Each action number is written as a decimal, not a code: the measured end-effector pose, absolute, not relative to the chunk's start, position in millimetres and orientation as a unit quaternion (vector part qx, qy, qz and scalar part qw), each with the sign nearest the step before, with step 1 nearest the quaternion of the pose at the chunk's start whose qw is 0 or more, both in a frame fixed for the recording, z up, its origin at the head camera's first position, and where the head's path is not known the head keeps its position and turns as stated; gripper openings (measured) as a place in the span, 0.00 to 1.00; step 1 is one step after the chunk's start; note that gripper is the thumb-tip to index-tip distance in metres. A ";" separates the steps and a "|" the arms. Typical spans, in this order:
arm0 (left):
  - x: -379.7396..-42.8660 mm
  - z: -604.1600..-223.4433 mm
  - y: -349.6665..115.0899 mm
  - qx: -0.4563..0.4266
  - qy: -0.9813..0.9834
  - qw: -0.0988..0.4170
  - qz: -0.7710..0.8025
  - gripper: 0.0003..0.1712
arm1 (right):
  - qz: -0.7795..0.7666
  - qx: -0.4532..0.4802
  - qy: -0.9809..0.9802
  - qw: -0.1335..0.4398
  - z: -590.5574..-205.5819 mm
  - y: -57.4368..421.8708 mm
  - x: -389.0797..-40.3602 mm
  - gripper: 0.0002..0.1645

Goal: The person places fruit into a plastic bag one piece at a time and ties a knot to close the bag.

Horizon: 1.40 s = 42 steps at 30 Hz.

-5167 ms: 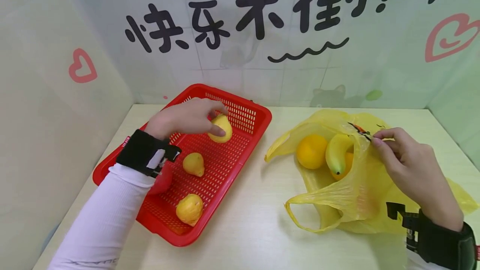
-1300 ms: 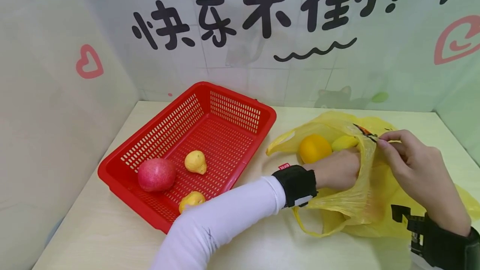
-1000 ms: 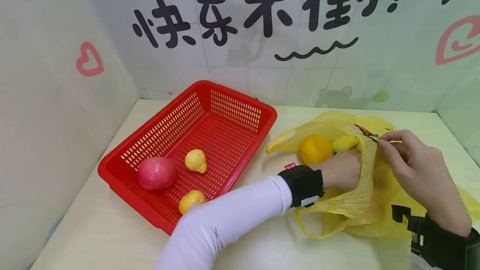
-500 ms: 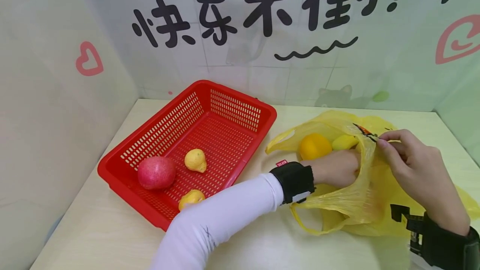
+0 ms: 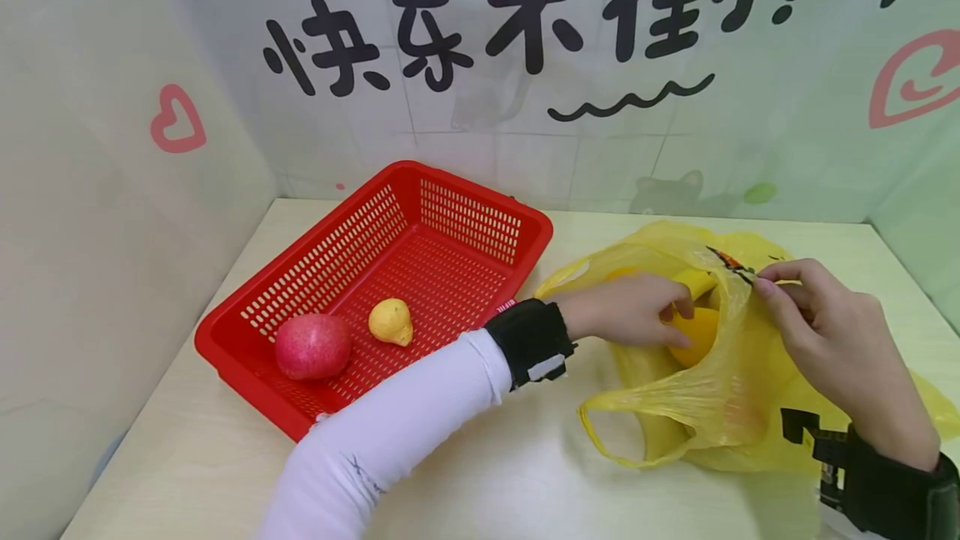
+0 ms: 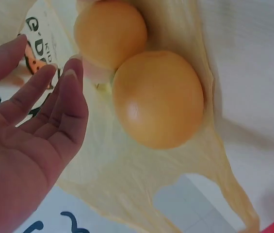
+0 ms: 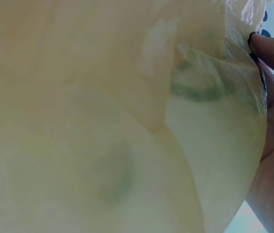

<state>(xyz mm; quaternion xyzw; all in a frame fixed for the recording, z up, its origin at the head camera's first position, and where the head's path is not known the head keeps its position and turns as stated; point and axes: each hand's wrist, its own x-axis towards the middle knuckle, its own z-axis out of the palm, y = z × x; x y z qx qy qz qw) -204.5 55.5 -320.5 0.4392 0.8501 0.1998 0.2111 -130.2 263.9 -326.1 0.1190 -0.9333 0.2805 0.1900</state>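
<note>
We see a pale wall (image 5: 337, 136) with bold black writing at the far side, and before it a light wooden surface (image 5: 487, 486) that carries everything. On its left sits a red basket (image 5: 474, 184), slanting from near left to far right; its near side is partly covered by the person's white left sleeve (image 5: 397, 419). On the right a yellow bag (image 5: 750, 444) lies with its mouth toward the left. Our two hands are both at the bag: the right hand (image 5: 840, 340) pinches its rim between thumb and forefinger, while the left hand (image 5: 637, 307) reaches over the mouth with its fingers loosely bent, holding nothing. The left wrist view shows a gap between those fingers and the two oranges (image 6: 158, 99) in the bag. Beside them we make out part of what looks like a banana (image 5: 696, 280), mostly hidden. In the basket a pomegranate (image 5: 313, 346) lies at the left, and a small yellow pear (image 5: 391, 322) just right of it, well apart from the bag. We judge the step in hand to be work at the bag's mouth. The next move calls for us to keep the rim lifted so the empty hand can pass without snagging the thin plastic.
</note>
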 end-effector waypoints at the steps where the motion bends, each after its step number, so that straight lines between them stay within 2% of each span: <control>1: -204.5 -318.2 52.2 0.440 0.850 0.210 0.201 0.23 | 0.280 0.119 -0.933 0.190 -325.9 264.1 -130.3 0.10; 9: -205.2 -304.1 26.1 0.439 0.842 0.229 0.213 0.22 | 0.281 0.120 -0.932 0.193 -326.0 266.0 -130.4 0.10; 15: -207.4 -295.8 3.9 0.414 0.850 0.239 0.220 0.24 | 0.279 0.122 -0.933 0.194 -325.6 265.2 -130.0 0.10; 29: -212.1 -283.9 -47.8 0.367 0.871 0.211 0.249 0.24 | 0.277 0.122 -0.933 0.195 -326.0 264.0 -129.6 0.09; 37: -218.0 -280.1 -88.2 0.316 0.911 0.166 0.208 0.26 | 0.280 0.120 -0.933 0.192 -326.7 265.3 -130.3 0.10; 42: -221.4 -278.9 -113.9 0.283 0.928 0.163 0.182 0.29 | 0.286 0.124 -0.930 0.193 -326.9 265.9 -130.8 0.09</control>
